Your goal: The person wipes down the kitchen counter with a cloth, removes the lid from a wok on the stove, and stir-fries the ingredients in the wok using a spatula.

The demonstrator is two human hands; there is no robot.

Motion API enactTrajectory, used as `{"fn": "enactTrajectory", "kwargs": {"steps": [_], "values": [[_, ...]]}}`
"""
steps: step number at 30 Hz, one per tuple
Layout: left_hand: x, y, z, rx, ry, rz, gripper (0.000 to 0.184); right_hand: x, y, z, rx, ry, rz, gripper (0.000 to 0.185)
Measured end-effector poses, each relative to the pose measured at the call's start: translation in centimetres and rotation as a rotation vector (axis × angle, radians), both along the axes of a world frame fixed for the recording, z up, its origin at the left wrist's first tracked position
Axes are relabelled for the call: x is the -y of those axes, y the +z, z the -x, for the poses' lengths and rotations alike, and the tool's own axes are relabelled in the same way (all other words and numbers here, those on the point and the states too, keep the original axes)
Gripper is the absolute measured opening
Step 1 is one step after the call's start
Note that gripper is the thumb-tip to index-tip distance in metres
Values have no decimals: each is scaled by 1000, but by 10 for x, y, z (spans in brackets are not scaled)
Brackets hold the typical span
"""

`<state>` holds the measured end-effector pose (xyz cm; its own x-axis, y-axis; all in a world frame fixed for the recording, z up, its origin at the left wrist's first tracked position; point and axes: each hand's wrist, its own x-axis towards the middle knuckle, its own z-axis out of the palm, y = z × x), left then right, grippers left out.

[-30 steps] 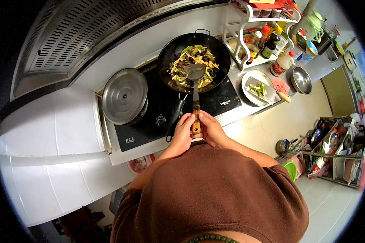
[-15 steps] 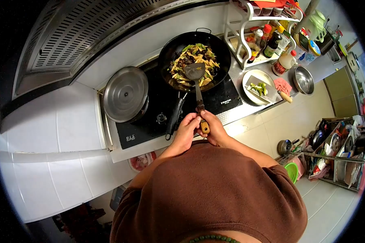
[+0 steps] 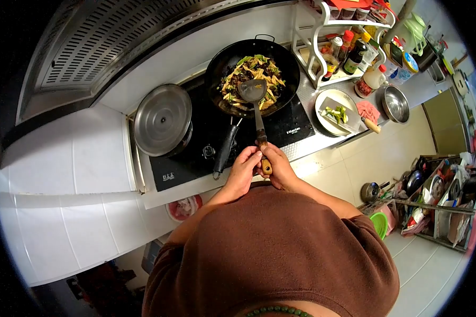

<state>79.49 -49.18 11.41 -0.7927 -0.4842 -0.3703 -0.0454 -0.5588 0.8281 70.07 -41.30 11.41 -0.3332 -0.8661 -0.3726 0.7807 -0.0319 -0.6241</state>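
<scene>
Both hands meet at the wooden handle of a metal spatula (image 3: 259, 122). My right hand (image 3: 278, 168) is wrapped round the handle. My left hand (image 3: 243, 171) is closed against the handle's left side, its fingertips touching it and partly hidden. The spatula's blade lies over sliced food (image 3: 272, 79) with green and dark pieces, inside a black wok (image 3: 217, 68) on the cooktop (image 3: 195, 166). Just left of the spatula, the wok's black handle (image 3: 227, 149) points toward me, with neither hand on it.
A round metal lid (image 3: 163, 120) sits on the left burner. To the right are a plate (image 3: 323, 122) with a cleaver (image 3: 372, 126) and green slices, a pink cloth (image 3: 368, 111), a steel bowl (image 3: 395, 104) and a white rack (image 3: 319, 47) with bottles. A range hood (image 3: 90, 53) hangs upper left.
The spatula's handle end has shifted slightly right, along with my hands, and its blade a little to the left. My left hand has changed its hold slightly.
</scene>
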Motion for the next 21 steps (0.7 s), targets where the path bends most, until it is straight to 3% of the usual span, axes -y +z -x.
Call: {"fn": "enactTrajectory", "kwargs": {"steps": [21], "values": [[1, -1, -4, 2, -34, 2, 16, 0, 0, -5, -9, -19, -38, 16]]}}
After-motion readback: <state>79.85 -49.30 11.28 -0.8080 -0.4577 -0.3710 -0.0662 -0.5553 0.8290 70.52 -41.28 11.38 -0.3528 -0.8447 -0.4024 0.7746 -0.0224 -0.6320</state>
